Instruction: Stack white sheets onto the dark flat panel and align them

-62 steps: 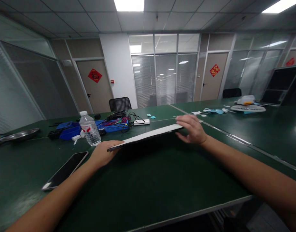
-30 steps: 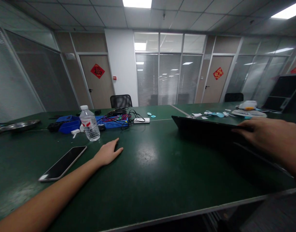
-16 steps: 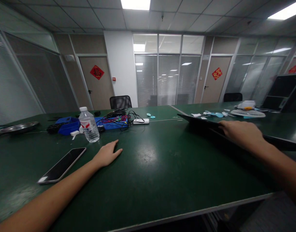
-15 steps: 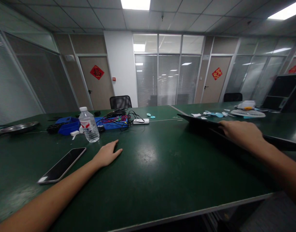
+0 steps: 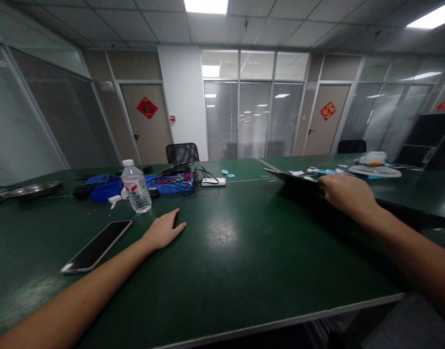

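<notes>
My left hand (image 5: 164,230) lies on the green table (image 5: 222,271), thumb and fingers apart and holding nothing. Left of its forearm is a phone (image 5: 97,246) with a dark screen, lying flat. A clear plastic water bottle (image 5: 136,188) with a white cap stands upright just beyond the hand. Over on the right, my right hand (image 5: 347,194) has its fingers closed on the edge of a thin, flat black panel (image 5: 295,182). The panel is tilted above the tabletop. My hand and forearm hide part of it, and its exact kind cannot be made out.
Behind the bottle sit blue trays (image 5: 106,188) and tangled wires (image 5: 176,175), with a white power strip (image 5: 213,182) beside them. A metal pan (image 5: 33,190) is at far left. A white fan-like grille (image 5: 375,170) and paper scraps (image 5: 297,173) lie at back right.
My right hand has shifted a little to the left, along with the black panel it grips. My left hand keeps its place on the table.
</notes>
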Demonstrator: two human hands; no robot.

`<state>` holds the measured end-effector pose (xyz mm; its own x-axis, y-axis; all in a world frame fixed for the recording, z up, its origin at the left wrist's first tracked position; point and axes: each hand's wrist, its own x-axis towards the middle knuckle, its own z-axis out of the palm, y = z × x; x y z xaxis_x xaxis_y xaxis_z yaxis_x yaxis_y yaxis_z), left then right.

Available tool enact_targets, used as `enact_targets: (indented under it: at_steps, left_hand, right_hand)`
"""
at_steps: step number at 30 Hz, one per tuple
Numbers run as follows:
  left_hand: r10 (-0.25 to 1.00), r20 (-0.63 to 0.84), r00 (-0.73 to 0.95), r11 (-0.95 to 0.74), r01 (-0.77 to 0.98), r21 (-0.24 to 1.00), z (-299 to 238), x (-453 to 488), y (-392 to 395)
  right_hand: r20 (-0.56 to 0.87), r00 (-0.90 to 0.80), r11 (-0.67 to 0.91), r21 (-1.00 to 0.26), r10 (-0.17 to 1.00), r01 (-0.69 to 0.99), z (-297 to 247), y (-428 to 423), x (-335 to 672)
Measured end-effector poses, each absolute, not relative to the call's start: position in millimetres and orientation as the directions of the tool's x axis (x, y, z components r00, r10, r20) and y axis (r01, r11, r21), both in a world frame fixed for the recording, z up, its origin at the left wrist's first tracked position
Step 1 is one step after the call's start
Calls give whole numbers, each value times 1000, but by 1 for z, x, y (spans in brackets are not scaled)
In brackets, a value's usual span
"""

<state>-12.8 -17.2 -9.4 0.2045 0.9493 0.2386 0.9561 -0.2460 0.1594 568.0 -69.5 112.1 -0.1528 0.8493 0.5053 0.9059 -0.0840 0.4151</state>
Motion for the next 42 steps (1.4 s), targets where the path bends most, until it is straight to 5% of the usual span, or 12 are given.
enact_targets:
  at_steps: [23, 33, 38, 42]
  left_hand:
    - [951, 240, 194, -245, 948, 205, -10, -15, -19]
    - [961, 207, 185, -233, 941, 243, -8, -15, -18]
    - [970, 225, 90, -190, 857, 479, -7, -21, -13]
    - [959, 280, -42, -154, 752, 641, -3, -23, -12]
  right_hand:
    - [508, -131, -141, 463, 851, 875, 154, -87, 536]
    - [495, -403, 243, 357, 770, 902, 149, -147, 473]
    - [406, -693, 609, 334, 596, 720, 112, -159, 433]
    - [364, -828, 731, 401, 426, 552, 66, -149, 409]
